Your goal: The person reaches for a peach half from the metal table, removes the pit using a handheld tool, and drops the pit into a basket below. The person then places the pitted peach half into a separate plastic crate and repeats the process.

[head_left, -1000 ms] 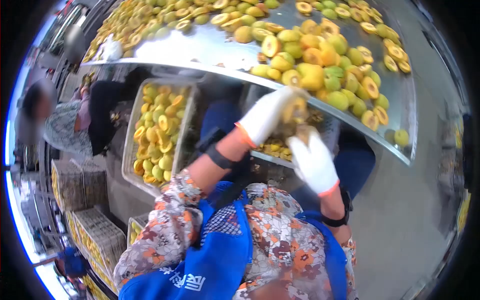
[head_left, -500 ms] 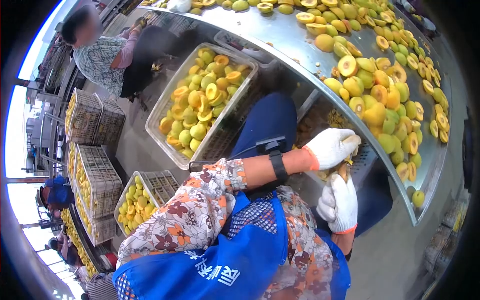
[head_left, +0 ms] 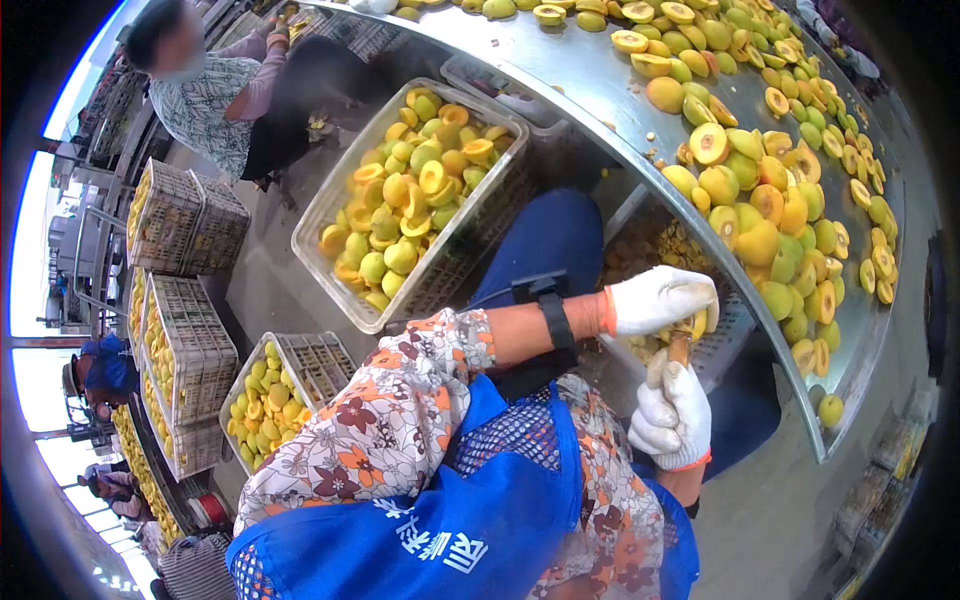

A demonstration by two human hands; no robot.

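Note:
In a white glove, my left hand (head_left: 662, 300) is closed round a piece of yellow peach (head_left: 698, 322), mostly covered by the fingers. Just below it my right hand (head_left: 672, 415), also gloved, grips a small tool with a brown handle (head_left: 680, 347). The tool's tip meets the fruit; its exact shape is hidden. Both hands are above a pale crate (head_left: 733, 335) beneath the table edge. Behind them, yellow bits and pits (head_left: 672, 245) lie in a container. Many halved and whole yellow-green peaches (head_left: 765, 235) are spread over the metal table (head_left: 590, 75).
The table's raised metal rim (head_left: 655, 178) curves close past my hands. A large crate of peach halves (head_left: 330, 290) stands left of my knee (head_left: 545, 235), a smaller crate (head_left: 320, 365) nearer. Stacked crates (head_left: 195, 345) line the far left. A seated person (head_left: 215, 110) works at upper left.
My right hand has turned slightly and moved up a little. More of the yellow fruit shows beneath my left hand, which has lowered slightly. The view has shifted a bit.

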